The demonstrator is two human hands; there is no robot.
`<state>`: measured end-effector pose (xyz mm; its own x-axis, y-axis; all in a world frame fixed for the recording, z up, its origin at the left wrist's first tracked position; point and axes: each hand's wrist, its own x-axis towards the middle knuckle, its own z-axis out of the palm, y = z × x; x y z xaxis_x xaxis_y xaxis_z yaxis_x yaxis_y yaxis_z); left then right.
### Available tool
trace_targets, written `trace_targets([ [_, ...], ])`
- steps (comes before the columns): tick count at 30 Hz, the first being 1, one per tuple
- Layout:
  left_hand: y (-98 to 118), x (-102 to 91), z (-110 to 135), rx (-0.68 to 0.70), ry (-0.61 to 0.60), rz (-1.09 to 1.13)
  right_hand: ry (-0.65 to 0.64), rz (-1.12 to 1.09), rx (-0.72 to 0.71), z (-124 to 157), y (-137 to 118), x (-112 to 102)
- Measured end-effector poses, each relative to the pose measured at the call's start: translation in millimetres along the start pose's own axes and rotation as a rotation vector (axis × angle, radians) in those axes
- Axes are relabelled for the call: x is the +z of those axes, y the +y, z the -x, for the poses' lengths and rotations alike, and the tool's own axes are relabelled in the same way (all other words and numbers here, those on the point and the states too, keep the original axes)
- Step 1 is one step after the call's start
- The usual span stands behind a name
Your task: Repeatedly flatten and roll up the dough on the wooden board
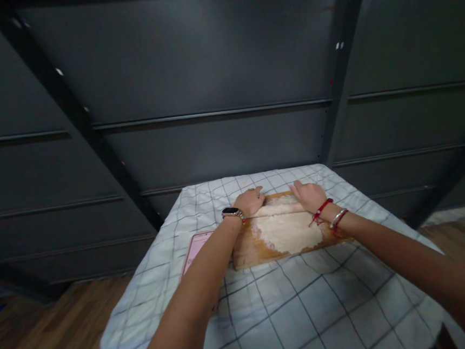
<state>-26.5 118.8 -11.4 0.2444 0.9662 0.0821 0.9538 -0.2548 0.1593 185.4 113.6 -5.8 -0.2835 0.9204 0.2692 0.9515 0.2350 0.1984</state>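
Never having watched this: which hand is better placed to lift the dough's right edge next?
Probably the right hand: it is nearer that edge of the dough; the left hand is toward the opposite side.

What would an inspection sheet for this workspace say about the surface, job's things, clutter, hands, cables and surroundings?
Surface: white checked cloth.
Job's things: flattened dough on a wooden board; what looks like a rolling pin lies across it.
Clutter: phone, partly hidden by the left forearm.
Hands: left hand and right hand at opposite ends of the apparent pin; how the fingers close is unclear.
Cables: nothing seen.
Surroundings: dark panelled wall, brown floor.
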Motion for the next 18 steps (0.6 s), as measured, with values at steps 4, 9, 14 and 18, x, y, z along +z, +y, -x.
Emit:
trace_targets([
  [4, 0, -2.7, -2, -0.012, -0.021, -0.011, -0.022, -0.026, -0.019, -7, 3, 0],
  [9, 2, -5.0, -4, -0.03, -0.031, -0.015, -0.094, -0.043, -0.107, -22, 7, 0],
  [14, -1, -3.5, -7, -0.047, -0.023, -0.012, -0.085, -0.03, -0.136, -26, 6, -2],
  [18, -4, -0.1, -10, -0.063, -0.004, -0.011, -0.039, -0.015, -0.1, -7, 1, -1],
])
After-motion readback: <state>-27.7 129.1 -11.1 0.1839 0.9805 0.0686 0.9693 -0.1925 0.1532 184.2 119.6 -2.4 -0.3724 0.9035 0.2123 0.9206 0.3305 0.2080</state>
